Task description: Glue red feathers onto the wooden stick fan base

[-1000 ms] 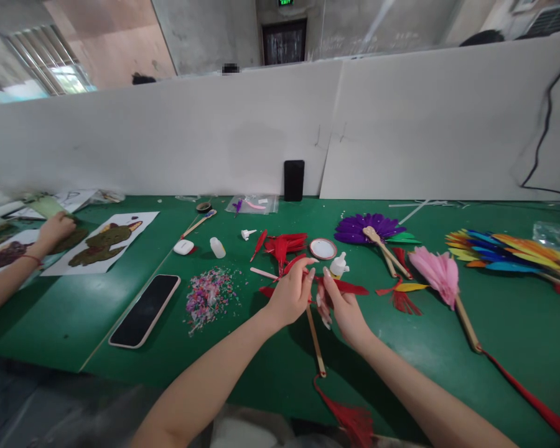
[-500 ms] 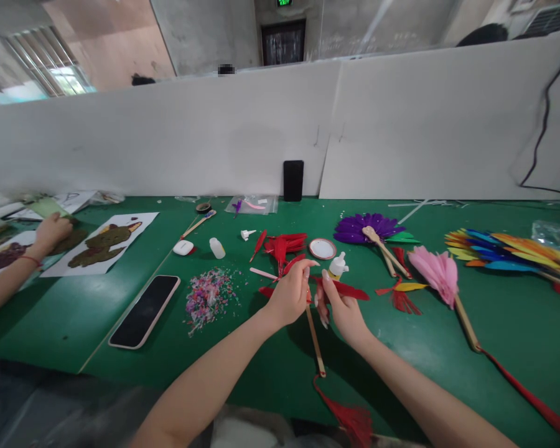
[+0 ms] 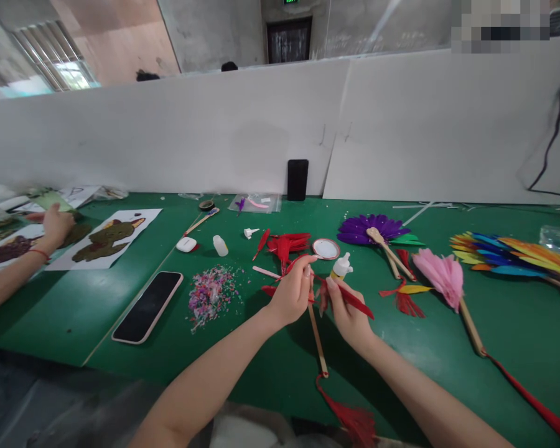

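My left hand [image 3: 292,292] is closed in a pinch on the top of a thin wooden fan stick [image 3: 318,342] that slants down to a red tassel [image 3: 352,418] at the table's front edge. My right hand [image 3: 345,308] is closed on a red feather [image 3: 357,300], held against the stick's upper end. Loose red feathers [image 3: 287,244] lie just beyond the hands. A small white glue bottle [image 3: 341,267] stands right behind my right hand.
On the green table [image 3: 74,311] lie a phone [image 3: 148,307], a pile of coloured bits [image 3: 210,292], a round lid [image 3: 326,249], a purple feather fan [image 3: 368,229], a pink feather fan [image 3: 441,275] and multicoloured feathers [image 3: 513,252]. Another person's hand [image 3: 56,225] rests on papers at left. White partition boards [image 3: 214,130] stand behind.
My right hand has tilted the red feather so that its tip now points down to the right. The view has shifted slightly. My left hand stays on the stick.
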Action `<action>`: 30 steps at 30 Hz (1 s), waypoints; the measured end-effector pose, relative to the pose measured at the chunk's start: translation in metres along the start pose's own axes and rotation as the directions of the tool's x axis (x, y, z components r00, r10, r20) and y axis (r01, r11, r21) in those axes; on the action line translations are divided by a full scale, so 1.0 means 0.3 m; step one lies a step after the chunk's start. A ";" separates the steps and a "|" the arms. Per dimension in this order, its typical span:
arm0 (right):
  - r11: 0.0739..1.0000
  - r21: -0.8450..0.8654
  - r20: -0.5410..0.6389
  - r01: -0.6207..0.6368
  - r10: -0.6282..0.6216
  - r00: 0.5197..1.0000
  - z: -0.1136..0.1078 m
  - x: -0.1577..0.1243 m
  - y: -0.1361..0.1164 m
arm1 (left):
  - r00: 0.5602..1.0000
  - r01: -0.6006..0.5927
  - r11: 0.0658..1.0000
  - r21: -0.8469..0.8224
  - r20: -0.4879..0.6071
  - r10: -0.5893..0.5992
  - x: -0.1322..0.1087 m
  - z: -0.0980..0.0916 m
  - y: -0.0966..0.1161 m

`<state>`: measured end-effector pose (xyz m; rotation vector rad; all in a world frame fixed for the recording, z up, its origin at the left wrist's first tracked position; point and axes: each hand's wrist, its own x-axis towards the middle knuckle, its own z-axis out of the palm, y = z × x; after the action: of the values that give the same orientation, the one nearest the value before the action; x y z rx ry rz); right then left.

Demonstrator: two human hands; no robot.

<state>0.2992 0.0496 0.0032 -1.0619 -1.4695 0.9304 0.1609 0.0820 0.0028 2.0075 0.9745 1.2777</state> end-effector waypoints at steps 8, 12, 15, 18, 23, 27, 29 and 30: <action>0.978 -0.169 -0.008 0.119 -0.122 0.993 -0.027 0.009 0.011 | 0.999 0.005 1.000 0.016 -0.047 -0.004 0.030 -0.023 0.019; 0.961 -0.208 0.011 0.182 -0.184 0.983 -0.030 0.009 0.016 | 0.999 0.024 1.000 0.010 -0.036 -0.024 0.035 -0.026 0.032; 0.958 -0.201 0.013 0.204 -0.206 0.979 -0.029 0.011 0.020 | 0.999 0.022 0.999 0.024 -0.027 -0.022 0.033 -0.022 0.030; 0.958 -0.203 0.008 0.202 -0.204 0.979 -0.028 0.012 0.026 | 1.000 -0.003 0.999 0.049 -0.018 0.004 0.029 -0.017 0.023; 0.954 -0.207 0.021 0.216 -0.217 0.976 -0.029 0.010 0.029 | 0.999 0.004 0.996 0.085 -0.034 -0.001 0.021 -0.008 0.016; 0.938 -0.247 0.016 0.242 -0.246 0.969 -0.028 0.010 0.026 | 0.999 0.025 0.996 0.082 -0.038 -0.022 0.018 -0.006 0.014; 0.929 -0.271 0.013 0.253 -0.259 0.966 -0.028 0.010 0.028 | 0.999 0.042 0.998 0.052 -0.035 -0.040 0.019 -0.008 0.016; 0.921 -0.286 0.012 0.263 -0.271 0.963 -0.028 0.011 0.030 | 0.998 0.048 0.998 0.035 -0.032 -0.047 0.021 -0.009 0.018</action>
<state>0.3086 0.0556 -0.0031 -1.0400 -1.7104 0.5173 0.1617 0.0841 0.0112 1.9845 1.0605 1.2778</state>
